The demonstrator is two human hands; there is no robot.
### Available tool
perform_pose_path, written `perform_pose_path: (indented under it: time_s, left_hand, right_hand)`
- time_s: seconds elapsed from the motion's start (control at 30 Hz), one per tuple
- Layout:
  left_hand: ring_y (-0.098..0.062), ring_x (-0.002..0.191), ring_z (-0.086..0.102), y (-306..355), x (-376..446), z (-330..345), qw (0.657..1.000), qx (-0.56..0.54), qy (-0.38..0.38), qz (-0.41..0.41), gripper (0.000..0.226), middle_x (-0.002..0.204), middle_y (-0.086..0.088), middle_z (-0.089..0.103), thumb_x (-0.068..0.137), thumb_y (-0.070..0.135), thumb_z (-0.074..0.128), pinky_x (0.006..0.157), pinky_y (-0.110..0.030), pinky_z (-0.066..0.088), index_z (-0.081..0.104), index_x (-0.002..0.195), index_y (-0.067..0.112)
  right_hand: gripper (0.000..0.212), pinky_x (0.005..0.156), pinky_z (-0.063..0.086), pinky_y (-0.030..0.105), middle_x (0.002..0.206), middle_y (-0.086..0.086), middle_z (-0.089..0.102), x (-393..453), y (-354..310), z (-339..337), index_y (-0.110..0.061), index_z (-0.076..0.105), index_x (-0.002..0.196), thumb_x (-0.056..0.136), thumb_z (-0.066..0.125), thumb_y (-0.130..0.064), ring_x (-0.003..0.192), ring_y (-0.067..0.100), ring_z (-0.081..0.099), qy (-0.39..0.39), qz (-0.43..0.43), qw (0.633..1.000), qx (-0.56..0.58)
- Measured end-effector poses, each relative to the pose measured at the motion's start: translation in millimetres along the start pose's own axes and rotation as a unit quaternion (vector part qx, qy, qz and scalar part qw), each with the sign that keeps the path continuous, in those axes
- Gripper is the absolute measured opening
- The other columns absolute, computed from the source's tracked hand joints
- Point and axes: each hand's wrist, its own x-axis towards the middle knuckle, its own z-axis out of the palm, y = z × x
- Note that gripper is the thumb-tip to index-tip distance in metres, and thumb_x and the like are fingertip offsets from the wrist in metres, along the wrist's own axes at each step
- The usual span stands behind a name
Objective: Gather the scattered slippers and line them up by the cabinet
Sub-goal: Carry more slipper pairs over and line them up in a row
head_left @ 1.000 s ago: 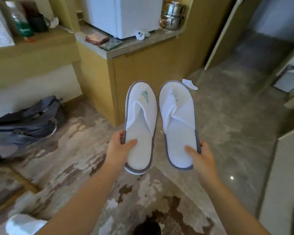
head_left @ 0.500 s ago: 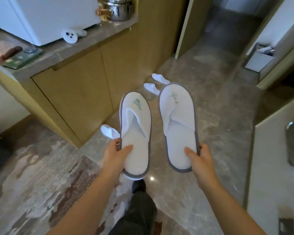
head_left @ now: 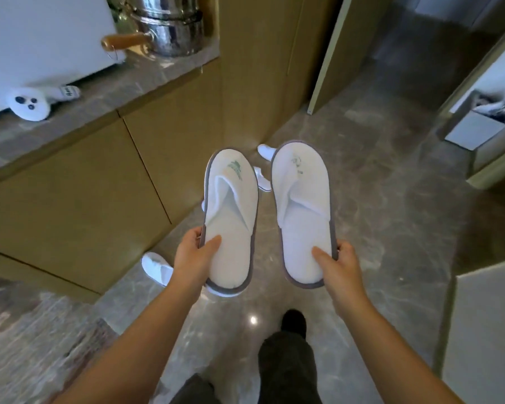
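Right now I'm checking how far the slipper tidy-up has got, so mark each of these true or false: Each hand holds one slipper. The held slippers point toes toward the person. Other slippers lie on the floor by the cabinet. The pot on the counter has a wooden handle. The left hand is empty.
1. Each hand holds one slipper: true. The left hand has the left slipper, the right hand the right slipper.
2. Toes toward the person: false. The toes point away; each grip is at the heel.
3. Slippers on the floor by the cabinet: true, such as the nearest floor slipper.
4. The pot has a wooden handle: true.
5. Left hand empty: false; it holds a slipper.
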Motion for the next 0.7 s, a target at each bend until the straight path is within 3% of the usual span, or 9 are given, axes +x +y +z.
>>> perform_pose_path:
  time_s: [0.3, 0.43, 0.53, 0.63, 0.7]
  left_hand:
    - [-0.031, 0.093, 0.058, -4.8, 88.7, 68.3, 0.974, -0.085, 0.184, -0.099, 0.017, 0.097, -0.012, 0.063, 0.081, 0.012, 0.059, 0.084, -0.047, 0.048, 0.055, 0.097, 0.01]
    - [-0.03, 0.09, 0.059, -23.9, 125.6, 68.4, 0.95, -0.116, 0.252, -0.144, 0.019, 0.092, -0.009, 0.063, 0.078, 0.014, 0.062, 0.079, -0.042, 0.049, 0.054, 0.096, 0.01]
    - [-0.033, 0.093, 0.061, -47.7, 162.3, 59.0, 0.937, -0.127, 0.276, -0.171, 0.019, 0.099, -0.015, 0.064, 0.079, 0.014, 0.061, 0.08, -0.046, 0.051, 0.057, 0.096, 0.008]
    - [-0.033, 0.092, 0.061, -76.7, 202.7, 46.5, 0.925, -0.128, 0.305, -0.189, 0.008, 0.091, -0.01, 0.064, 0.079, 0.014, 0.061, 0.083, -0.05, 0.051, 0.056, 0.082, 0.018]
    - [-0.03, 0.089, 0.06, -99.4, 230.7, 40.3, 0.92, -0.121, 0.316, -0.198, 0.014, 0.085, -0.005, 0.062, 0.079, 0.011, 0.06, 0.08, -0.047, 0.052, 0.054, 0.076, 0.024]
  right_hand:
    - [0.019, 0.067, 0.041, 0.031, 0.083, 0.001, 0.053, 180.9, -30.8, 46.3, -0.008, 0.045, 0.096, 0.081, 0.056, -0.007, 0.078, 0.019, 0.052, -0.192, -0.002, 0.977, -0.093]
    - [0.018, 0.058, 0.04, 0.026, 0.08, 0.001, 0.052, 228.0, -21.6, 92.9, -0.006, 0.046, 0.095, 0.08, 0.056, -0.007, 0.075, 0.018, 0.052, -0.264, 0.015, 0.955, -0.135]
    - [0.018, 0.057, 0.04, 0.024, 0.081, 0.001, 0.052, 257.4, -3.9, 138.5, -0.008, 0.045, 0.094, 0.081, 0.057, -0.007, 0.076, 0.018, 0.051, -0.295, 0.026, 0.942, -0.16]
    - [0.02, 0.055, 0.039, 0.021, 0.083, -0.001, 0.052, 283.1, 19.8, 187.3, -0.009, 0.045, 0.098, 0.082, 0.057, -0.008, 0.076, 0.015, 0.051, -0.315, 0.04, 0.933, -0.172]
    - [0.02, 0.057, 0.039, 0.021, 0.08, -0.005, 0.05, 300.7, 40.2, 217.2, -0.009, 0.044, 0.097, 0.082, 0.057, -0.008, 0.075, 0.011, 0.049, -0.321, 0.046, 0.929, -0.18]
